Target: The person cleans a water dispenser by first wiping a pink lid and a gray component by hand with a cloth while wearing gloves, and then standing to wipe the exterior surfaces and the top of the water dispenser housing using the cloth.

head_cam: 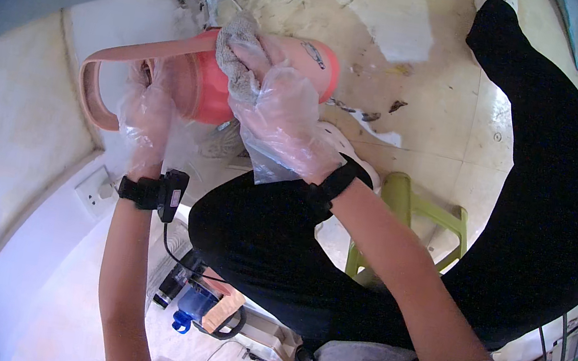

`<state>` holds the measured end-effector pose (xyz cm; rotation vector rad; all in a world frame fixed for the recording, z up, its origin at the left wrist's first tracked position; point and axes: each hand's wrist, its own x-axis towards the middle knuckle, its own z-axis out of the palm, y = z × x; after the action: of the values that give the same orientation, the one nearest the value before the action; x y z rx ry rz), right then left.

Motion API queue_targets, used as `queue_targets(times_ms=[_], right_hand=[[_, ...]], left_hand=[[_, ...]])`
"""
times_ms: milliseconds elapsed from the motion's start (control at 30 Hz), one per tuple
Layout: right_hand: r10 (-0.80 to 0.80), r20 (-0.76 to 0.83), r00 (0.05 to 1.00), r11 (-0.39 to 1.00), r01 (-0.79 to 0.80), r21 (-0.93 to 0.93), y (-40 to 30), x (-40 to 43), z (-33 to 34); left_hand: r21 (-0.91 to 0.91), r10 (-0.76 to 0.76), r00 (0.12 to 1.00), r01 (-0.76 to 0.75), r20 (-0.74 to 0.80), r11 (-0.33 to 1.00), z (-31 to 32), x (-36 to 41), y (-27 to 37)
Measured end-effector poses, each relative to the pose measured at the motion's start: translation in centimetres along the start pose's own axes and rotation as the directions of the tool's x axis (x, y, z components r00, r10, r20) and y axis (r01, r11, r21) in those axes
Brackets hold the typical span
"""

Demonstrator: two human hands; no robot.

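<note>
A pink thermos jug is tilted on its side before me, its rounded end to the right and its loop handle to the left. My left hand, in a thin clear plastic glove, grips the jug near its top; the fingertips are partly hidden. A grey cloth is bunched against the jug's body. My right hand, gloved the same way, holds that cloth and presses it on the side. A dark printed mark shows near the rounded end.
My black-trousered legs flank a green plastic stool. The tiled floor has dark debris. On the left wall is a socket. Behind me stand a blue bottle and a black bottle.
</note>
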<state>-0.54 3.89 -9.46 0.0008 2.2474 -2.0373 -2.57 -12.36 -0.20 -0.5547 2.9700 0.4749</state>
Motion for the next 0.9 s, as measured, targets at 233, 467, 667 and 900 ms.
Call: queue_targets(times_ms=[233,467,667,900], right_hand=[[0.103,0.06,0.993,0.975,-0.088,-0.206,3.9,0.8,1.5],[0.125,0.298,0.946,0.66,0.145,-0.737,12.3,0.5,-0.9],[0.346,0.075,0.935,0.691,-0.2,-0.695,18.7,0.8,-0.5],[0.311,0.275,0.91,0.78,-0.078,-0.621,17.6,-1.8,-0.7]], left_hand=[[0.052,0.098,0.995,-0.098,0.001,0.994,0.4,0.6,-7.4],[0.193,0.08,0.995,-0.069,-0.054,0.979,-0.5,0.3,-11.2],[0.39,0.18,0.983,-0.182,0.042,0.903,-0.1,1.0,-9.8],[0.081,-0.112,0.989,0.121,-0.101,0.989,0.1,0.0,-6.1]])
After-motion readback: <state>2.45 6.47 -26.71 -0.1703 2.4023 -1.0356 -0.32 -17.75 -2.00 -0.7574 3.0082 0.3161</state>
